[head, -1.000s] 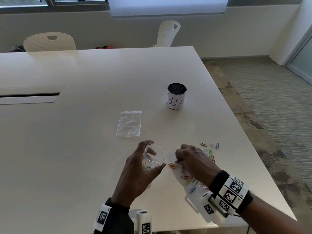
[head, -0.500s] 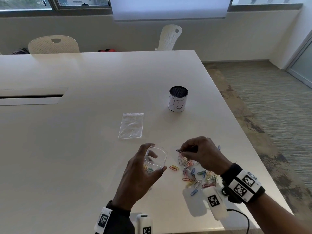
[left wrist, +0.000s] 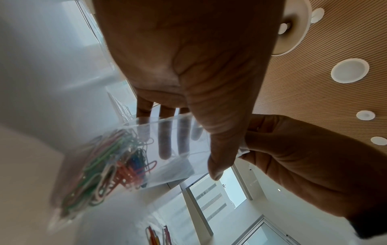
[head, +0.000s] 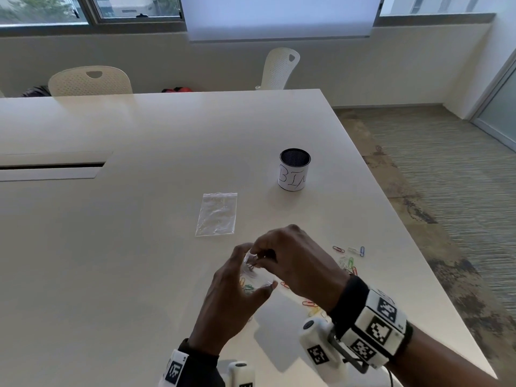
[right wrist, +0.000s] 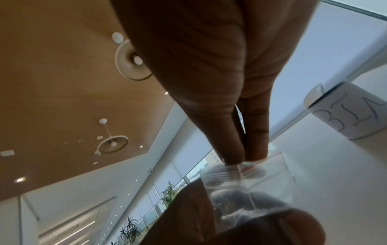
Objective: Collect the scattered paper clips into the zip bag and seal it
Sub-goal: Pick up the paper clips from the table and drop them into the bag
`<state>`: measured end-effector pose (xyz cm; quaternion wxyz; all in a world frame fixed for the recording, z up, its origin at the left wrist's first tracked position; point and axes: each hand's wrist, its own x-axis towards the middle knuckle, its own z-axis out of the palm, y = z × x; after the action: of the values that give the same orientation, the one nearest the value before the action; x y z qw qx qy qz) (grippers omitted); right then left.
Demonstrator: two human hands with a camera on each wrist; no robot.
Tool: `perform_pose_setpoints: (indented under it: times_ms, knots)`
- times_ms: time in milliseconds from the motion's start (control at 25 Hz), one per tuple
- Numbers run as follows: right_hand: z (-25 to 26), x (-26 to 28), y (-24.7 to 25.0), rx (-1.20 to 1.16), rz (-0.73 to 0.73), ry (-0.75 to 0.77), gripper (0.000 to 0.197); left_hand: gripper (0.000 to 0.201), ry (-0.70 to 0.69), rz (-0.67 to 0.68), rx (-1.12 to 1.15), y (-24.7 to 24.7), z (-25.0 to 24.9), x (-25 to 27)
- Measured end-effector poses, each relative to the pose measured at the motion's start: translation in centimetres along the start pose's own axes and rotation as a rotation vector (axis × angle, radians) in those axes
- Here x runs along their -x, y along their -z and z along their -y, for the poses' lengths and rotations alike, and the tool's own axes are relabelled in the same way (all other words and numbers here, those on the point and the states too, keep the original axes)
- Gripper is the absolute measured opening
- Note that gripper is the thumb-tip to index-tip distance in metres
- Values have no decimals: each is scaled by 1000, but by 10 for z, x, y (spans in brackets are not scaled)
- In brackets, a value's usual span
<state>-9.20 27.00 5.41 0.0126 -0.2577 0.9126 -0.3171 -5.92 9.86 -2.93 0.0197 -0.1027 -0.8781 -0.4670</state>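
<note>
Item: bag (left wrist: 167, 149), clear zip type, held just above the table (head: 139, 247) near its front edge. Contents: a bunch of coloured clips (left wrist: 108, 165) lying at the closed end.

Left hand (head: 231, 303): thumb on the near face, fingers (left wrist: 164, 140) on the far face, curled round the bag and keeping its mouth spread open.

Right hand (head: 296, 263): fingertips (right wrist: 234, 154) pressed together at the bag's mouth. They appear to pinch a clip, though the clip itself is too small and hidden to confirm.

Loose clips (head: 349, 258): several lie on the table to the right of the hands; more show by the right wrist.

Spare bag (head: 217, 214): flat on the table beyond the hands, apart from them.

Cup (head: 294, 170): dark mesh, paper label marked "BIN", further back and to the right.

Step in hand, as judged: dropping a clip into the bag; much of the collecting is left, and sealing is not begun.

Handling notes:
- Keep the mouth wide and facing up, so the stored clips stay at the bottom.
- Carry the fingertips past the zip lip before letting go; wire ends will likely snag on the rib.
- Let go cleanly, then draw straight out so no clip is dragged back.
- Keep the bag low, near the loose clips, to shorten each reach.
</note>
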Motion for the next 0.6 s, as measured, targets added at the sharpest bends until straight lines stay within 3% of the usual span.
perform_pose_setpoints:
  times_ms: [280,600]
  knots:
    - [-12,1,12,-39,-123,-21,9,64,-12,-21,-2,0,4,-1]
    - [-128,40,46,145,-128,-439,21,66,-5,15,23,-4,4,-6]
